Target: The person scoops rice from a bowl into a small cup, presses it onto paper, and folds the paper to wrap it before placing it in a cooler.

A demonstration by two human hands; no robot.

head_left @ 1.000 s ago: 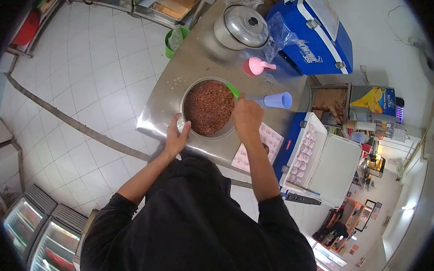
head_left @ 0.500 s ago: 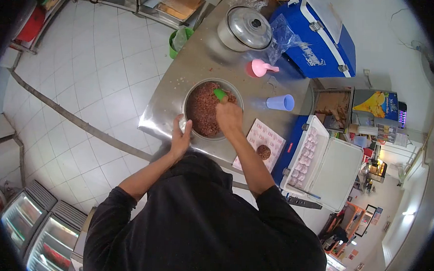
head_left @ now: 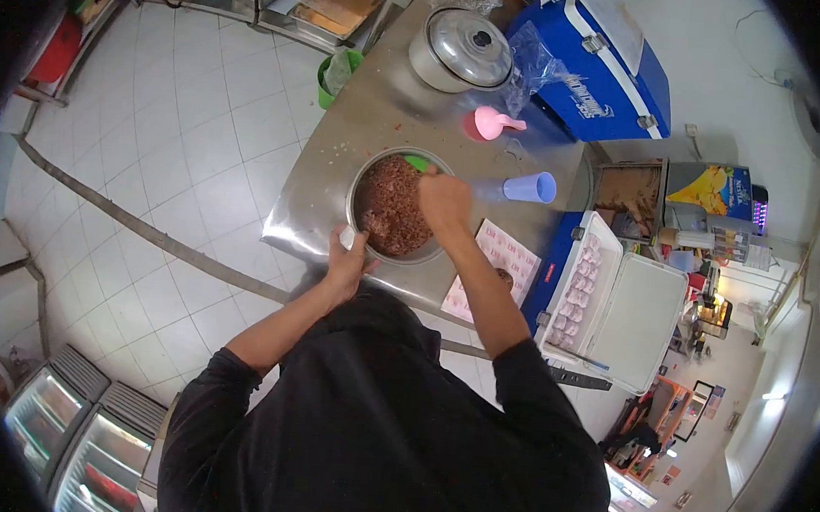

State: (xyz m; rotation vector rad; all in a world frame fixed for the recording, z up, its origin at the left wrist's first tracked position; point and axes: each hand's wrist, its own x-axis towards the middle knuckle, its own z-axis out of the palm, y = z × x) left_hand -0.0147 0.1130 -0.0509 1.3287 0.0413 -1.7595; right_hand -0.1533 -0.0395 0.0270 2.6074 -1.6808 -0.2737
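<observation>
A round metal pot holds a crumbly reddish-brown mixture that looks like ground meat. At its near left rim, my left hand is closed on the edge, with a small whitish patch at the fingers. My right hand is closed around a green plastic scoop, above the far right side of the mixture; its handle is hidden in my fist. Under my right forearm lies a pink-and-white printed sheet. A round brown patty on it is mostly hidden by that arm.
On the steel table stand a lidded pot, a pink dipper and a blue-violet cup. A blue cooler sits at the back. An open cooler with several wrapped pieces is to the right.
My right hand has shifted slightly right, and the green scoop with it, toward the pot's far wall. More of the patty is now covered by my forearm. My left hand stays at the rim.
</observation>
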